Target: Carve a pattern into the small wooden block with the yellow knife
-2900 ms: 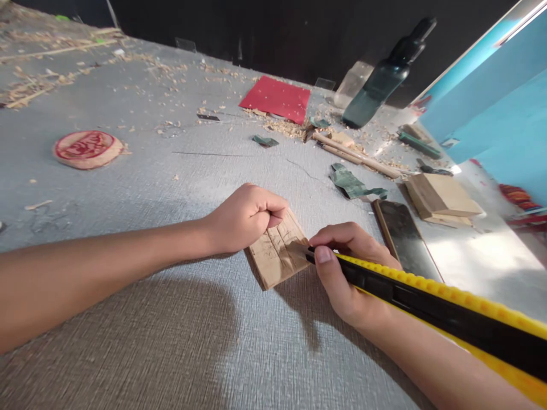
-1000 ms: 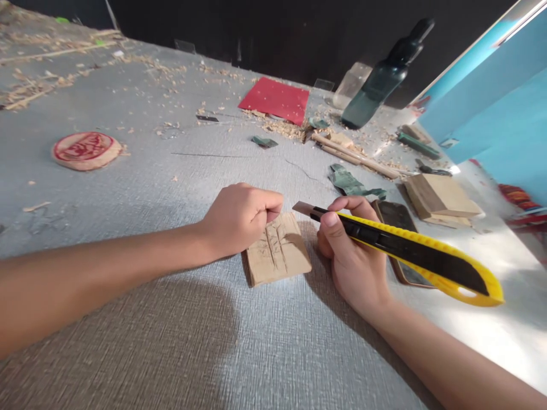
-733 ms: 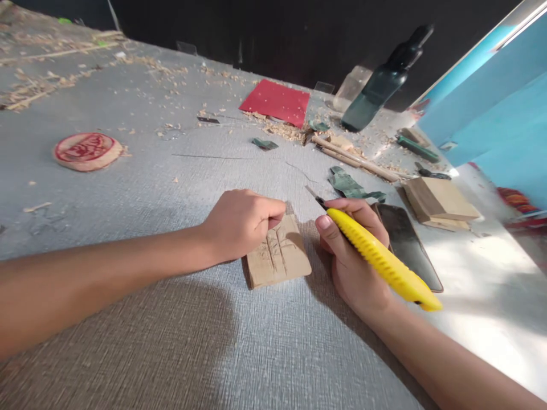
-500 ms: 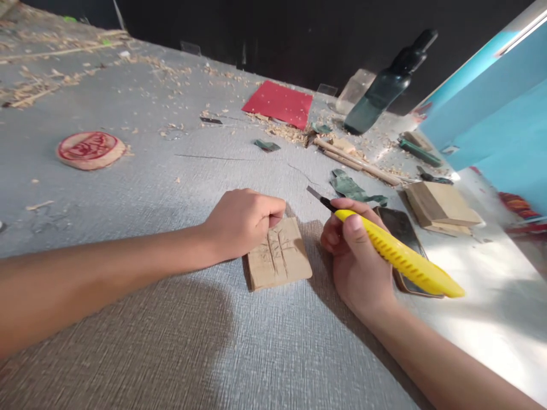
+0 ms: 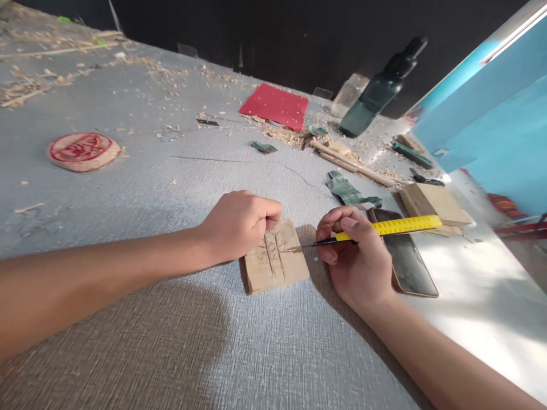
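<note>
the yellow knife [image 5: 387,226] has swung down since half a second ago, its blade tip now meeting the carved face of the small wood block [image 5: 276,257] on the grey table [image 5: 171,171]. the right hand [image 5: 354,259] pinches the knife near the blade, wrist resting beside the block. the left hand [image 5: 237,225], curled into a fist, presses on the block's far corner, as before.
</note>
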Demonstrator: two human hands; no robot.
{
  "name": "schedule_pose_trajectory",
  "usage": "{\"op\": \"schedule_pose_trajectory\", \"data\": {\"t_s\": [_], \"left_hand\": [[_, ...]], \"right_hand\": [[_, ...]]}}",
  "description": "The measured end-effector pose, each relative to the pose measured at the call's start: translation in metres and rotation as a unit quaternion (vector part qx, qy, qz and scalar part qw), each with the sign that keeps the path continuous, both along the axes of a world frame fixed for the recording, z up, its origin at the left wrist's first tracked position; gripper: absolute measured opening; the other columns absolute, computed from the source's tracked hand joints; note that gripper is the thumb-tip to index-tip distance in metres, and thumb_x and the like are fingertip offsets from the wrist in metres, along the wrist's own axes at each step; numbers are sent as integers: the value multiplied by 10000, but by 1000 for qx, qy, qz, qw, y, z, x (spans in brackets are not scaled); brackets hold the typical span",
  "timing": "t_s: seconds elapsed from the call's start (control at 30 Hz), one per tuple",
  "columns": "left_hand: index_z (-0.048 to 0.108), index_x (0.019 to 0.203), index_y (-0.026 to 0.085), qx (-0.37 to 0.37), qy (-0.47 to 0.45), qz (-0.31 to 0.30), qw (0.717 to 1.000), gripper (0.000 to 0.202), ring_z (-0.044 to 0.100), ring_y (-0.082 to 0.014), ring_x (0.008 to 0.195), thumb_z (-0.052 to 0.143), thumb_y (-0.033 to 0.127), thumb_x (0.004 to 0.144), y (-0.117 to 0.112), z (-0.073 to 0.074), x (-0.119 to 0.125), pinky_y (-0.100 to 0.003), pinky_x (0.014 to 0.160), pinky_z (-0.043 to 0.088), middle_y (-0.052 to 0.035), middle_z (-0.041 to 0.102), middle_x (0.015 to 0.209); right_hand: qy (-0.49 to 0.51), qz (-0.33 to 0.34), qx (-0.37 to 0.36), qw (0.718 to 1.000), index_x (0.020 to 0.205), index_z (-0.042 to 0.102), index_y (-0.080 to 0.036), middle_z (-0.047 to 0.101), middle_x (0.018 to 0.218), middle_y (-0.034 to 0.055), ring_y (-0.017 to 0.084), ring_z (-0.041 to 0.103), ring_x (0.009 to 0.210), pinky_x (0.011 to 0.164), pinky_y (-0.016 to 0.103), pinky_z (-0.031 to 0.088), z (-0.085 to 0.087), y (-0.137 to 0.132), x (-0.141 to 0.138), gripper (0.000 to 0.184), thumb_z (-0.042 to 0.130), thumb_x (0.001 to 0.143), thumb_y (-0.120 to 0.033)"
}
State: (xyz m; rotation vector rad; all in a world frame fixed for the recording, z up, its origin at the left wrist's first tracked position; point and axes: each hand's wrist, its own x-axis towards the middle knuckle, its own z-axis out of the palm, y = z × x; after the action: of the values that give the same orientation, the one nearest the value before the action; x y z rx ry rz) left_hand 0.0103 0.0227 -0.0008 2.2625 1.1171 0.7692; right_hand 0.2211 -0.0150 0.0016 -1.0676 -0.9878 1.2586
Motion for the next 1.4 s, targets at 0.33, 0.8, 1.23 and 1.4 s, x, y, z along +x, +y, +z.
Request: {"op": "schedule_pose_trajectory", "data": {"t_s": [0.33, 0.8, 1.23, 1.4], "left_hand": [[453, 575, 171, -15, 10, -3, 1000, 160, 321, -108, 509, 401, 124, 718, -1, 0, 0, -304, 559, 209, 36, 410, 508], [453, 590, 172, -32, 26, -2, 999, 156, 331, -118, 537, 401, 103, 720, -2, 5, 1, -300, 586, 206, 30, 404, 527], [468, 586, 169, -22, 35, -10, 999, 164, 345, -108, 523, 388, 162, 729, -2, 3, 1, -299, 572, 201, 28, 439, 527], [461, 595, 167, -29, 43, -6, 999, 159, 348, -106, 531, 381, 170, 733, -2, 3, 1, -298, 581, 204, 30, 446, 535]], "right_hand": [[17, -51, -53, 997, 720, 659, -197, 528, 627, 14, 106, 417, 543, 414, 195, 242, 5, -4, -5, 53, 673, 726, -248], [-1, 28, -33, 999, 860, 686, -197, 577, 691, 6, 92, 438, 554, 426, 176, 311, 3, -9, -6, 88, 741, 838, -261], [12, 8, -36, 999, 937, 662, -218, 572, 679, -14, 86, 420, 552, 419, 159, 308, 1, -6, -5, 82, 703, 874, -250], [3, 8, -38, 999, 926, 667, -217, 581, 695, -7, 93, 445, 574, 426, 163, 320, 0, -6, -6, 88, 708, 880, -280]]}}
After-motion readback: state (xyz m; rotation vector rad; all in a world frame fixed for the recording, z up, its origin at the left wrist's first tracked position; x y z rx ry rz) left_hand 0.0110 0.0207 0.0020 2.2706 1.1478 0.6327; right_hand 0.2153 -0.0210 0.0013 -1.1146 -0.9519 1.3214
